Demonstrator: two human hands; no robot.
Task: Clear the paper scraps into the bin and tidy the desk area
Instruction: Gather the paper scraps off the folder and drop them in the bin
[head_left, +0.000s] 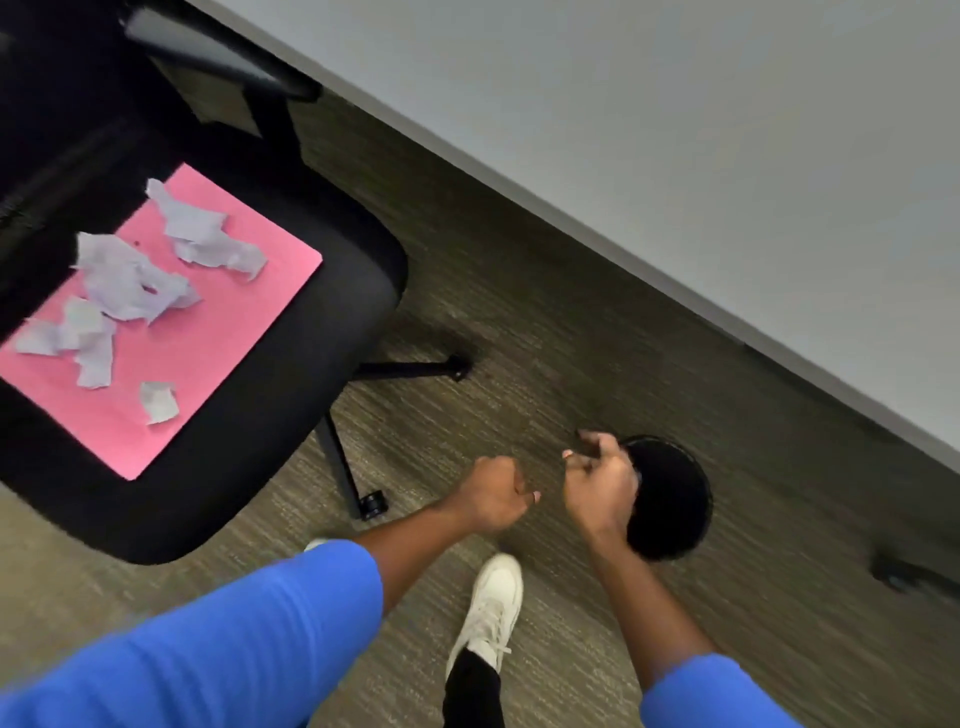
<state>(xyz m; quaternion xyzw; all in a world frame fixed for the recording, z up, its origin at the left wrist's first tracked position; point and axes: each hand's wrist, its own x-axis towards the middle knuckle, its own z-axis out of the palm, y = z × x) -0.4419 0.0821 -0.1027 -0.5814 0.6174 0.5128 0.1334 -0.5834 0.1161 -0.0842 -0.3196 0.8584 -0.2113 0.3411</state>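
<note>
Several torn white paper scraps (130, 280) lie on a pink sheet (218, 332) on the seat of a black office chair (291, 415) at the left. A round black bin (670, 499) stands on the carpet at the lower right of centre. My right hand (600, 486) hovers at the bin's left rim with its fingers loosely curled and nothing visible in it. Just left of it, my left hand (493, 493) is closed in a fist over the carpet, and nothing shows in it. Both hands are well away from the scraps.
A pale grey desk top (675, 130) runs diagonally across the upper right, above the bin. The chair's black legs and a caster (374, 503) stick out near my white shoe (493, 603). Brown carpet covers the floor. A dark object (904, 571) lies at the right edge.
</note>
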